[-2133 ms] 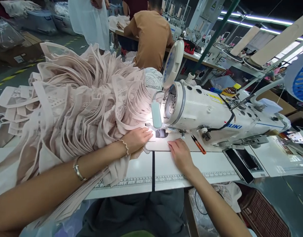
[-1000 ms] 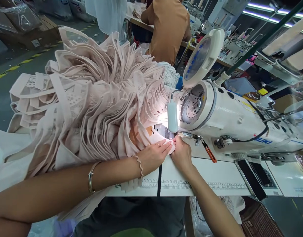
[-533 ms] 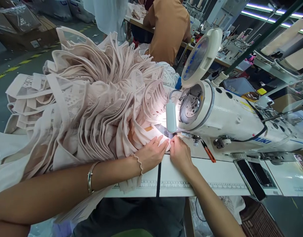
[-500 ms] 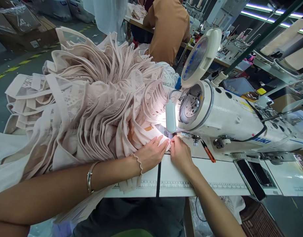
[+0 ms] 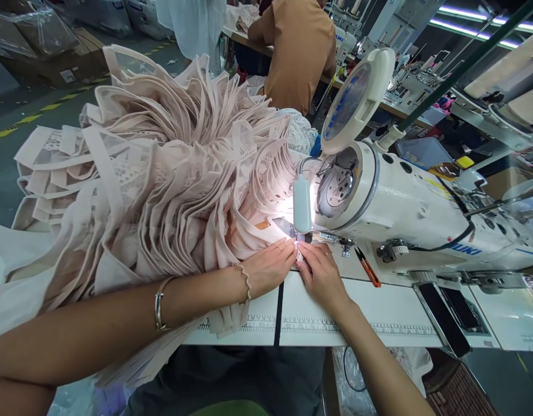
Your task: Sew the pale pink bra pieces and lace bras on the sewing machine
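A big heap of pale pink fabric pieces (image 5: 162,173) covers the left half of the white sewing table (image 5: 370,318). My left hand (image 5: 269,267) lies flat, fingers stretched, on the fabric edge just in front of the needle area. My right hand (image 5: 321,273) rests flat beside it, fingertips touching the same small pink fabric piece (image 5: 298,252) under the presser foot of the white Juki sewing machine (image 5: 400,214). The machine's lamp (image 5: 302,203) lights the spot.
Orange-handled thread snips (image 5: 367,267) lie on the machine bed to the right of my hands. A dark phone (image 5: 442,309) lies further right. A person in a brown shirt (image 5: 299,52) sits at the table behind. Other sewing machines stand at the back right.
My hands shifted from pinching and lining up the fabric piece to lying flat on it at the presser foot. The view barely moved.
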A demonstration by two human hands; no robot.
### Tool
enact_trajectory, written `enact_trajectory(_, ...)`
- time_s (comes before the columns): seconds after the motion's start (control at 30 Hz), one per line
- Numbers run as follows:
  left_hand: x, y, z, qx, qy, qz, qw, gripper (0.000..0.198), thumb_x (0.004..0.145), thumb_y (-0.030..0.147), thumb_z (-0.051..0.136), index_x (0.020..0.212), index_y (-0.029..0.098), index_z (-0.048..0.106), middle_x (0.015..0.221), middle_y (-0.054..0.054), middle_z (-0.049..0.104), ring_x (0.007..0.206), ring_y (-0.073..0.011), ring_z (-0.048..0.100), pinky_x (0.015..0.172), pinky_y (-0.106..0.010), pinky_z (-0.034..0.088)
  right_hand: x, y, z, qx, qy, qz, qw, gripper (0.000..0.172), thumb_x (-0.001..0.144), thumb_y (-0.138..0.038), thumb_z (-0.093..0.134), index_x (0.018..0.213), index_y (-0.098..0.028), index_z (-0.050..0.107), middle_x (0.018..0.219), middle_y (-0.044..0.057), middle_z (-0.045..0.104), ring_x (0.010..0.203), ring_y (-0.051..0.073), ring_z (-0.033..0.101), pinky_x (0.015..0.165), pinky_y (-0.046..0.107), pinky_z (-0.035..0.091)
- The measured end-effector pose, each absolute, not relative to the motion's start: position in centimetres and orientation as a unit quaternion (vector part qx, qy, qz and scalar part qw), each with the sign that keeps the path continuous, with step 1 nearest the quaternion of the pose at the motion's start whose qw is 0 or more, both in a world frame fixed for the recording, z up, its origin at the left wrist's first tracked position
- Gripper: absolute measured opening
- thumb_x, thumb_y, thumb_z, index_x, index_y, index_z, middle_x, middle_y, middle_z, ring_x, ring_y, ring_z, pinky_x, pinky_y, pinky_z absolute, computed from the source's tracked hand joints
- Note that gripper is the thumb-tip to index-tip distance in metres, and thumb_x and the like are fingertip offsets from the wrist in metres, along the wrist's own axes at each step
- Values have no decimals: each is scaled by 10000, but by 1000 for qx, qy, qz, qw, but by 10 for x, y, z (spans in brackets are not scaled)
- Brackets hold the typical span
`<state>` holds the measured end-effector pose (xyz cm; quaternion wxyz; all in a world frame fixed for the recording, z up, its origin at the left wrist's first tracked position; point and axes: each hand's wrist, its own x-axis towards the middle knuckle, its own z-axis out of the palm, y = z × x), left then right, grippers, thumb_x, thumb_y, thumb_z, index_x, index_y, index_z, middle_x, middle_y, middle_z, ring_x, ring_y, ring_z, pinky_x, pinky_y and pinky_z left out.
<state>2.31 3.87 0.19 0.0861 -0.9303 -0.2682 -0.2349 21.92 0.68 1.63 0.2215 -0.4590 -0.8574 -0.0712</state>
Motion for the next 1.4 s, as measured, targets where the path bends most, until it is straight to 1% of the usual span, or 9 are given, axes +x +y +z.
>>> enact_trajectory(0.1, 20, 44, 15, -929, -304, -205, 57, 280, 1007, 55, 330, 985, 103, 604, 996, -122, 670, 974, -232, 644, 864, -378, 519, 218, 10, 20, -490, -844, -113, 189, 287, 993, -272, 508, 1189, -179, 696, 1134, 117, 707, 1056, 266, 605, 940, 415, 509)
enact_trajectory(0.2, 21, 47, 24, -946, -269, -170, 58, 283, 973, 9, 372, 864, 119, 608, 807, -79, 639, 826, -210, 619, 720, -324, 499, 220, 14, 20, -510, -832, -162, 145, 315, 987, -170, 458, 1164, -193, 717, 1070, 103, 718, 980, 257, 617, 870, 393, 507)
enact_trajectory(0.3, 27, 46, 21, -951, -241, -177, 79, 281, 981, 21, 372, 979, 84, 646, 900, -102, 681, 918, -215, 629, 840, -346, 503, 223, 18, 19, -472, -853, -186, 125, 388, 982, -64, 399, 1208, -170, 697, 1108, 79, 743, 928, 216, 632, 858, 351, 492)
enact_trajectory(0.4, 34, 41, 12, -949, -230, -187, 106, 324, 993, 43, 346, 1134, 23, 636, 1078, -160, 696, 1064, -242, 634, 1027, -403, 457, 225, 21, 17, -453, -861, -193, 127, 372, 989, -70, 409, 1221, -147, 691, 1173, 81, 744, 961, 207, 647, 916, 345, 475)
enact_trajectory(0.53, 37, 37, 5, -944, -236, -191, 132, 363, 985, 41, 338, 1228, -59, 589, 1182, -229, 665, 1171, -276, 622, 1119, -436, 405, 225, 22, 13, -504, -843, -145, 121, 439, 966, -54, 386, 1279, -169, 672, 1195, 90, 738, 952, 209, 663, 868, 337, 497)
enact_trajectory(0.7, 35, 39, 7, -948, -236, -180, 118, 369, 992, 38, 321, 1225, -26, 600, 1200, -212, 664, 1183, -266, 627, 1110, -427, 433, 227, 22, 8, -552, -822, -79, 113, 497, 942, -74, 379, 1335, -220, 646, 1250, 81, 716, 924, 233, 664, 867, 390, 523)
enact_trajectory(0.9, 34, 43, 6, -941, -234, -208, 129, 339, 988, 18, 336, 1185, -22, 609, 1164, -199, 678, 1146, -251, 647, 1113, -409, 429, 231, 25, 9, -561, -817, -18, 131, 550, 915, -69, 369, 1351, -273, 634, 1266, 73, 700, 1126, 271, 620, 982, 455, 498)
enact_trajectory(1.13, 32, 48, 5, -937, -235, -223, 134, 309, 988, 19, 339, 1156, 2, 599, 1111, -167, 685, 1097, -227, 654, 1108, -396, 424, 229, 25, 9, -574, -808, -32, 125, 552, 906, -67, 357, 1325, -272, 651, 1152, 90, 734, 1117, 282, 614, 1031, 504, 438)
enact_trajectory(1.4, 33, 50, 6, -936, -259, -212, 110, 306, 1020, 58, 325, 1159, 12, 594, 1037, -148, 682, 1013, -233, 654, 965, -385, 500, 229, 28, 10, -583, -803, 2, 120, 568, 918, -76, 364, 1396, -280, 592, 1239, 112, 707, 1141, 298, 627, 1009, 502, 436)
